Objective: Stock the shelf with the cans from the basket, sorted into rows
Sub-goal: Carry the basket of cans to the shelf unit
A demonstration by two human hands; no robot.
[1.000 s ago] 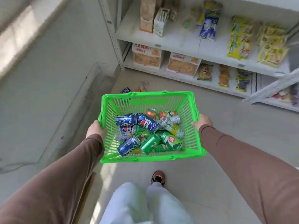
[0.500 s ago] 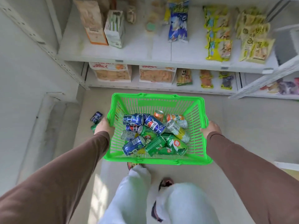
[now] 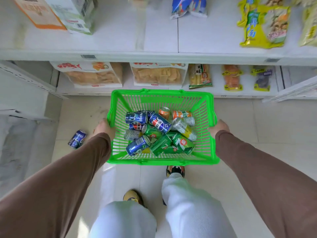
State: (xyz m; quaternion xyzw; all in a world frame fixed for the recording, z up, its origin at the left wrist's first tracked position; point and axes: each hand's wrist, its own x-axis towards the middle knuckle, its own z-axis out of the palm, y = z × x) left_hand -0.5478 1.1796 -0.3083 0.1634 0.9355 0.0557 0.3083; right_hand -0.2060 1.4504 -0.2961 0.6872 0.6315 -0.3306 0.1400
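Above the two clear tubs of chips (image 3: 93, 78) (image 3: 157, 75) lie an orange-edged carton (image 3: 36, 12), a white-green carton (image 3: 77, 14), a blue snack bag (image 3: 188, 6) and yellow-green packets (image 3: 264, 26), while right of the tubs sit a rice-cracker pack (image 3: 199, 76), an orange packet (image 3: 232, 77) and a dark packet (image 3: 261, 78).

- The upper shelf (image 3: 120, 40) is white. At its left stand an orange-edged carton (image 3: 36, 12) and a white and green carton (image 3: 77, 14), touching. A blue bag (image 3: 188, 7) lies near the middle, and yellow-green snack bags (image 3: 264, 26) lie at the right.
- The lower shelf (image 3: 127, 87) holds two clear bags of pale crisps (image 3: 92, 75) side by side, then a pack of yellow sticks (image 3: 199, 76), an orange packet (image 3: 231, 77) and a dark packet (image 3: 261, 78).
- The tiled floor (image 3: 257, 121) carries one blue can (image 3: 77, 139), lying tilted at the left, and the person's two shoes (image 3: 175, 170).
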